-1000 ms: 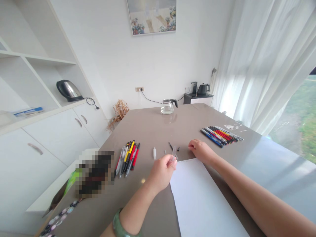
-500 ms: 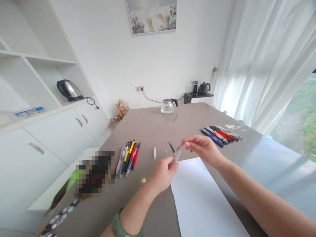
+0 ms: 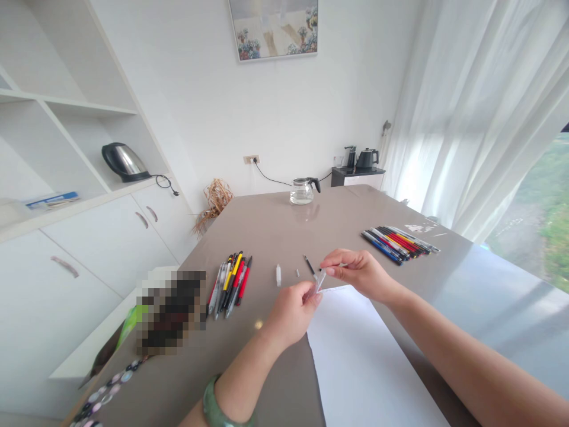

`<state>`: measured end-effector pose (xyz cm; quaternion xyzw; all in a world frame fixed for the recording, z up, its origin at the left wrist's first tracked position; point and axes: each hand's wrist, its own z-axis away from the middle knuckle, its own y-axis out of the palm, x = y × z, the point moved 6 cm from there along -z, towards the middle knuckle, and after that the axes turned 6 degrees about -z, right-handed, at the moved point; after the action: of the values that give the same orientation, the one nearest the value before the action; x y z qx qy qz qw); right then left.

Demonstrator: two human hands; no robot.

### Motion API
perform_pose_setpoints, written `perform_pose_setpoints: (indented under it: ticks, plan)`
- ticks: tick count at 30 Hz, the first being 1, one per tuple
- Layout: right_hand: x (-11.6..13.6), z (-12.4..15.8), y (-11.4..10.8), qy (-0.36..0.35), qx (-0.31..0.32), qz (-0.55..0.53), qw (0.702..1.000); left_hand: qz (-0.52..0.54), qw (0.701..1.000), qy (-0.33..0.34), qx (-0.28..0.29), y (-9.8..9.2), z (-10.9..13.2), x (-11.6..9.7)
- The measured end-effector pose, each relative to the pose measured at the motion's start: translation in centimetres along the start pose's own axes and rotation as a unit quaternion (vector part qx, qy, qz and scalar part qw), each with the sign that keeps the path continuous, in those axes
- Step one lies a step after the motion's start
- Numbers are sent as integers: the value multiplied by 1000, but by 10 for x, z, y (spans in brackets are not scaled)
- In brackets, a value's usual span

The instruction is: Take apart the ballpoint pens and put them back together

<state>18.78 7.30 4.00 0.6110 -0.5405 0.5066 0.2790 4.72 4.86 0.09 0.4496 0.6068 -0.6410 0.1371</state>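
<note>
My left hand (image 3: 293,311) is closed around a clear pen barrel (image 3: 319,281), which tilts up and to the right. My right hand (image 3: 355,270) pinches at the barrel's upper end, where a small dark bit shows by the fingertips; what exactly it grips is too small to make out. Just beyond the barrel lies a dark pen refill (image 3: 309,265). A small metallic piece (image 3: 297,273) and a clear, whitish pen part (image 3: 278,275) rest on the table to the left of it. Under the hands extends a white sheet of paper (image 3: 362,350).
Several pens (image 3: 230,284) lie in a pile at the left, and a row of pens (image 3: 395,244) at the right. White scraps (image 3: 420,227) sit beyond that row. A glass pot (image 3: 301,193) stands at the table's far end. A beaded string (image 3: 109,391) hangs near the left edge.
My right hand has moved slightly down and left, so its fingertips now meet the barrel's upper end. My left hand has stayed nearly still.
</note>
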Motion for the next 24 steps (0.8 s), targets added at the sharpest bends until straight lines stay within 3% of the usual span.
perform_pose_setpoints:
  ticks: [19, 24]
  plan:
    - [3, 2, 2, 24, 17, 7, 1000, 10, 1000, -6, -3, -1, 0, -1]
    - [-10, -1, -7, 43, -20, 38, 998, 17, 1000, -10, -4, -1, -1, 1]
